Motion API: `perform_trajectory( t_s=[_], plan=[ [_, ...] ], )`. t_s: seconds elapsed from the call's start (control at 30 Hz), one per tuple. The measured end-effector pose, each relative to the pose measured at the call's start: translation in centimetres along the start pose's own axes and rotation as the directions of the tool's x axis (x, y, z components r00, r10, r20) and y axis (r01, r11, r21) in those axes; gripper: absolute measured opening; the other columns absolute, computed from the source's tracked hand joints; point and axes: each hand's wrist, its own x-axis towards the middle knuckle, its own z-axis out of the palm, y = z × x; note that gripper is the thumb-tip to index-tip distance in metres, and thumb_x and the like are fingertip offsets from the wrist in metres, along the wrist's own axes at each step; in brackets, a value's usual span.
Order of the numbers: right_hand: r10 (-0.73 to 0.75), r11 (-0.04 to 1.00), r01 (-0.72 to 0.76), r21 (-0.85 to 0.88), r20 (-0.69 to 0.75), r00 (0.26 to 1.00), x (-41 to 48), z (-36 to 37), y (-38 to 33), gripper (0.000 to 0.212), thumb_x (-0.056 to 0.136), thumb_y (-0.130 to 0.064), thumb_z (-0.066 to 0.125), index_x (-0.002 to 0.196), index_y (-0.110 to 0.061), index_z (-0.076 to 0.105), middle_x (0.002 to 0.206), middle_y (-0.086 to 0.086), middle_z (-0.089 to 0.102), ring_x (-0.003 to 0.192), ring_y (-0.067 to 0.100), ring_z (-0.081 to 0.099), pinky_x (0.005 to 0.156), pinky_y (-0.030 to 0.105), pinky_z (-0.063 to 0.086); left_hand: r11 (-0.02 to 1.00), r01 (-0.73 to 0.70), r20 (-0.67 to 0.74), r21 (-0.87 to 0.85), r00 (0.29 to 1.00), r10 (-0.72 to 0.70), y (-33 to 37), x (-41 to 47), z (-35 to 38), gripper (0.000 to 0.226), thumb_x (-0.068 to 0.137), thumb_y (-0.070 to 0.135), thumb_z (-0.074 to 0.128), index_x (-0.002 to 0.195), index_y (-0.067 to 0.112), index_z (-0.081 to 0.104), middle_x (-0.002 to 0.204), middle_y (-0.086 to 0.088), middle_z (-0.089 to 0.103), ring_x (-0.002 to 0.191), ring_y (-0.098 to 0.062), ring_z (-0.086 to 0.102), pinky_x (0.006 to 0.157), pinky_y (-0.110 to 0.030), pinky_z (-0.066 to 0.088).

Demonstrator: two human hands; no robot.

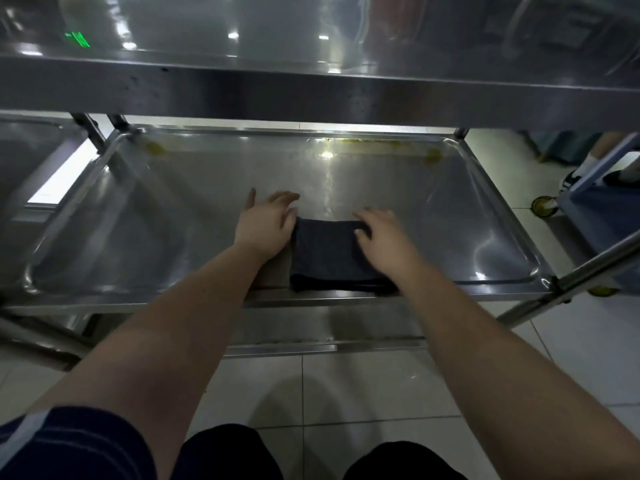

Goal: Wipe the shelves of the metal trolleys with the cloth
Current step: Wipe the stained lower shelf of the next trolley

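A dark folded cloth (pixel 329 254) lies flat on the middle shelf (pixel 138 220) of a steel trolley, near its front edge. My left hand (pixel 266 223) rests flat on the shelf, fingers spread, touching the cloth's left edge. My right hand (pixel 381 233) lies palm down on the cloth's right part, fingers apart. Yellowish stains (pixel 429 155) run along the shelf's far rim. The top shelf (pixel 311 88) overhangs above.
A second steel trolley (pixel 31 161) stands at the left, close beside this one. At the right are a blue cart (pixel 602 202) with yellow wheels and a person's feet (pixel 585 171). White floor tiles (pixel 363 393) and my knees lie below.
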Motion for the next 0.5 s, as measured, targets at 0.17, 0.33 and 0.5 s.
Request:
perform_trajectory(
  t_s=[0.17,0.33,0.5],
  plan=[
    [0.099,0.985,-0.077,-0.155,0.137,0.986,1.3,-1.1,1.0,0.039,0.098,-0.028,0.057,0.137,-0.021,0.052,0.141,0.008,0.052,0.135,0.031,0.040,0.114,0.045,0.025,0.992,-0.125,0.070,0.030,0.990,0.122,3.3,-0.4,-0.6,0.042,0.095,0.039,0.047,0.124,0.017,0.067,0.121,-0.008,0.068,0.111,-0.032,0.060,0.091,-0.039,0.047],
    [0.046,0.958,-0.054,-0.282,-0.036,0.998,0.6,-1.6,-1.3,0.021,0.095,-0.022,0.060,0.114,-0.012,0.062,0.123,0.011,0.057,0.120,0.032,0.045,0.094,0.037,0.036,0.974,-0.033,0.154,0.224,0.988,-0.002,4.5,-0.5,-0.3,0.038,0.100,0.035,0.051,0.133,0.018,0.058,0.127,-0.010,0.059,0.120,-0.033,0.050,0.093,-0.041,0.038],
    [-0.112,0.984,0.070,-0.161,-0.269,0.957,-4.3,-4.8,-1.5,0.014,0.090,-0.017,0.067,0.104,-0.013,0.066,0.109,0.008,0.056,0.109,0.030,0.046,0.082,0.032,0.024,0.978,-0.135,-0.113,0.159,0.982,0.154,6.7,-4.0,-3.8,0.018,0.091,0.028,0.065,0.105,0.018,0.071,0.104,-0.006,0.064,0.102,-0.032,0.055,0.086,-0.040,0.032]
  ],
)
